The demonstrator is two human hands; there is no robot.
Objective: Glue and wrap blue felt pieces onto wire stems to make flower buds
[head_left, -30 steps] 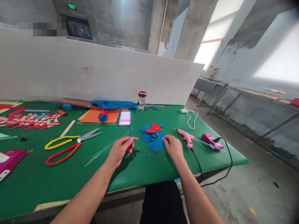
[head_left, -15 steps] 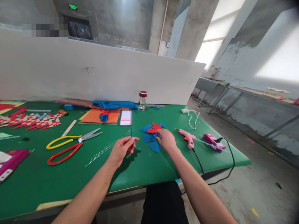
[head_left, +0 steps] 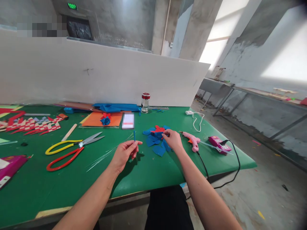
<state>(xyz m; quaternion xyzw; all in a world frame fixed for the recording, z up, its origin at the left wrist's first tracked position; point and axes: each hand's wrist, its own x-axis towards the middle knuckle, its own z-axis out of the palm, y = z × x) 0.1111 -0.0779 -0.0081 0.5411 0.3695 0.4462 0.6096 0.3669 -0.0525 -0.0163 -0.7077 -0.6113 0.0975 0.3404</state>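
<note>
My left hand [head_left: 125, 153] pinches a thin wire with a blue-wrapped tip [head_left: 134, 136], held upright above the green table [head_left: 72, 179]. My right hand [head_left: 173, 140] rests on a small pile of blue and red paper petals [head_left: 154, 138], with its fingertips pinching at a blue piece on top of the pile. A bundle of bare thin wires [head_left: 107, 152] lies on the table just left of my left hand.
A pink glue gun [head_left: 192, 140] with a black cord lies right of the pile, beside a pink box [head_left: 217, 143]. Yellow and red scissors [head_left: 69, 149] lie at left. A small jar [head_left: 145, 103], orange sheet [head_left: 100, 119] and white partition [head_left: 96, 73] stand behind.
My right hand moved from the near edge of the petal pile up onto it and now pinches a blue piece. My left hand kept the wire still.
</note>
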